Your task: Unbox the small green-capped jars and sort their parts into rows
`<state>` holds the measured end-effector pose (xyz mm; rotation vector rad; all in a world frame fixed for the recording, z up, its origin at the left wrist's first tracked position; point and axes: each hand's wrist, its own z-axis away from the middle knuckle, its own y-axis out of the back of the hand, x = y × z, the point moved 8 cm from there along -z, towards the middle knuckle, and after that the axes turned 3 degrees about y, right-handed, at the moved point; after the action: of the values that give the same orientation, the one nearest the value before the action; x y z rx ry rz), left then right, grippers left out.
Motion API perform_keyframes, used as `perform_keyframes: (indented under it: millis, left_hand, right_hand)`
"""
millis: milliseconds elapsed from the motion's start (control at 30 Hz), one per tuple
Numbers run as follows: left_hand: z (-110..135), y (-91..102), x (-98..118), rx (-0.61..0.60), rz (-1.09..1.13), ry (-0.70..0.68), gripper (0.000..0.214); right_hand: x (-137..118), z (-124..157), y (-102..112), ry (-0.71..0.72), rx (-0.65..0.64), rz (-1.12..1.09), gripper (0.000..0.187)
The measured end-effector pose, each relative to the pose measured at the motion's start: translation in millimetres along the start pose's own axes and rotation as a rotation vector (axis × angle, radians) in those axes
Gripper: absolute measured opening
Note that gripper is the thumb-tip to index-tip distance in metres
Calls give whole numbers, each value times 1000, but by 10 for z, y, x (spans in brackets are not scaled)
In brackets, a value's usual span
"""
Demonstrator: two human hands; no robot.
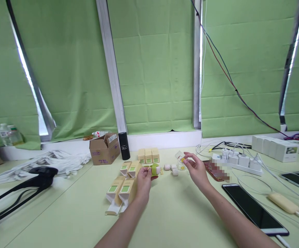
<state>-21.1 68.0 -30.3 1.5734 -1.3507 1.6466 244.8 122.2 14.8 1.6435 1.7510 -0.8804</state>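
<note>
My left hand [144, 179] is closed round a small green container with a pale end [154, 169], held just above the table. Between the thumb and fingers of my right hand [196, 168] is a small clear plastic piece [179, 156] with a bit of yellow on it. Several short white cylinders [174, 171] lie between the hands, along with tiny yellow pieces [161, 171]. Another clear piece [182, 167] rests under my right fingertips. Left of my left hand lie several cream boxes with green labels [117, 187], the nearest with open flaps. Three more small cream boxes [148, 156] stand behind.
A brown carton [104, 150] and a black cylinder [124, 146] stand at the back. White bags [46, 164] and a black strapped object [25, 189] lie left. On the right are a phone [253, 208], a loaded power strip [239, 162], cables and white boxes [275, 148].
</note>
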Motion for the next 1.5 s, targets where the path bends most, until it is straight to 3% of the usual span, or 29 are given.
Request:
perform_keyframes:
  millis: [167, 300, 433, 633, 833, 1233, 1333, 1500]
  left_hand:
    - [11, -10, -9, -14, -10, -5, 32]
    - [24, -18, 3, -22, -6, -18, 36]
    - [22, -24, 5, -24, -8, -21, 39]
    - [8, -30, -10, -31, -25, -25, 41]
    - [18, -33, -4, -32, -29, -25, 44]
    - [56, -69, 21, -56, 7, -1, 40]
    - [71, -83, 26, -73, 27, 14, 38]
    - [81, -116, -15, -113, 41, 58, 38]
  right_hand:
    - [22, -60, 129, 137, -37, 524, 9]
    - [109, -14, 66, 195, -163, 893, 18]
    - [192, 50, -2, 240, -254, 1040, 23]
    - [326, 77, -3, 206, -308, 1125, 23]
    - [390, 64, 42, 186, -285, 1189, 23]
    - [428, 59, 50, 206, -262, 1140, 27]
    - [310, 55, 10, 288, -224, 1054, 37]
    - [-104, 186, -208, 524, -224, 790, 40]
